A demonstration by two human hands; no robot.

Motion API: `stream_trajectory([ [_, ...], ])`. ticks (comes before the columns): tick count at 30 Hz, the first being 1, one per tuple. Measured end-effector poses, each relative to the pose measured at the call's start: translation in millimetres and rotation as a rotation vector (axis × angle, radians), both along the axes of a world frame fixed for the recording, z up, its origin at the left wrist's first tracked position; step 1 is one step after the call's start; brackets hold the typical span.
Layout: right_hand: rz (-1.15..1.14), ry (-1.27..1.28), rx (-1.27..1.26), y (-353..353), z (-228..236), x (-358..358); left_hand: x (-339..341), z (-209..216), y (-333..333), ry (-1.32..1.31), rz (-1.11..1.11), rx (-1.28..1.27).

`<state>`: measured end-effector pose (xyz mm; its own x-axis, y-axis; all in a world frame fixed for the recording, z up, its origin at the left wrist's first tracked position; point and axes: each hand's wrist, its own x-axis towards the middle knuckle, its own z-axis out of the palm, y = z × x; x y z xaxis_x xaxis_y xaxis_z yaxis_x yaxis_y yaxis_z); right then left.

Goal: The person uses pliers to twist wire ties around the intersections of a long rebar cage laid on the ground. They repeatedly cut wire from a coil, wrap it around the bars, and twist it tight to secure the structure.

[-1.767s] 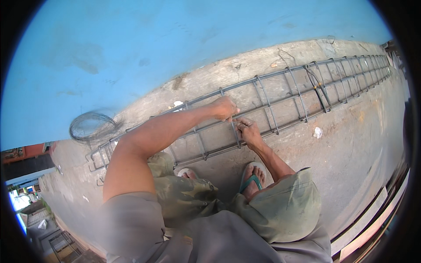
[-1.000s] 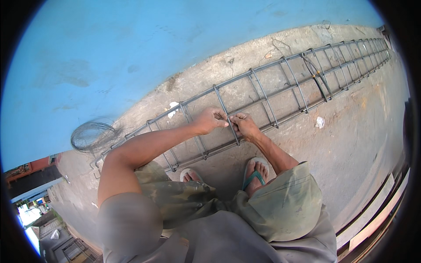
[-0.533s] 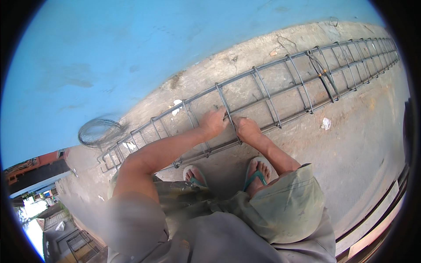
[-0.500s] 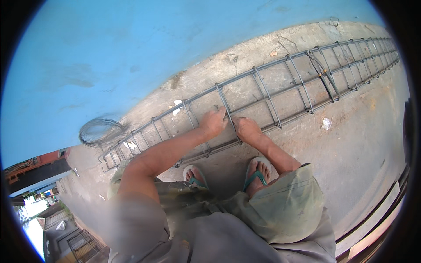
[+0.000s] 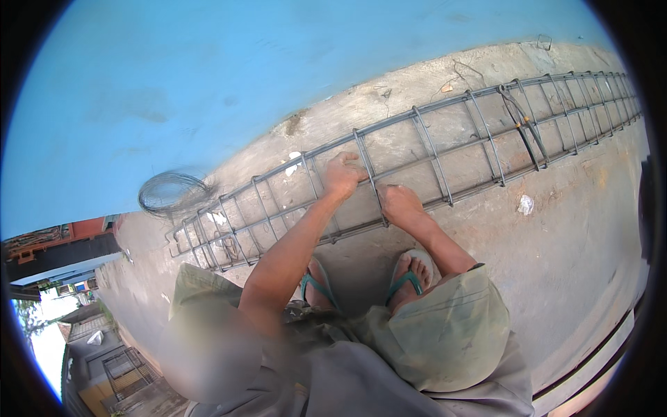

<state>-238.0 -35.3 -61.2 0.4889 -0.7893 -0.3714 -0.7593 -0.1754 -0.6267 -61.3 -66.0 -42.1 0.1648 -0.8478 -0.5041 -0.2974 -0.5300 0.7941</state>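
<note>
A long rebar cage (image 5: 438, 153) of grey bars with square stirrups lies on the concrete in front of my feet. At one stirrup near its middle, my left hand (image 5: 343, 175) reaches over the cage with its fingers partly stretched, their tips by the stirrup and a long bar. My right hand (image 5: 402, 204) is closed on the right side of the same stirrup, nearer to me. Whatever its fingers pinch is hidden. Pincers (image 5: 522, 128) with dark handles rest across the cage to the right.
A coil of thin wire (image 5: 171, 194) lies against the blue wall (image 5: 229, 83), beyond the cage's left end. White scraps (image 5: 526, 204) lie on the concrete floor (image 5: 479, 229). My sandalled feet (image 5: 410, 276) are close to the cage's near side. Long planks (image 5: 590, 379) lie at the lower right.
My left hand has shifted slightly away from me and its fingers have loosened from a pinch; the left elbow has drawn inward. My right hand remains at the stirrup. The view has shifted a little.
</note>
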Motion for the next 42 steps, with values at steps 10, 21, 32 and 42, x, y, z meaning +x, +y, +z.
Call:
stream_trajectory([
  [10,0.03,-0.122,-0.105,-5.6,63.0,-24.2,-42.3,-1.1,69.0,-0.323,0.16,-0.584],
  [21,0.711,-0.028,-0.42,-92.1,87.4,44.5,-52.2,-17.4,66.9,-0.304,0.311,-0.564],
  [32,-0.244,-0.293,0.105,-58.7,110.9,-74.7,-31.9,-26.9,67.5,-0.303,0.253,-0.576],
  [42,-0.35,0.709,-0.669,-109.3,25.8,-290.0,27.1,-5.2,17.2,0.234,-0.232,-0.061],
])
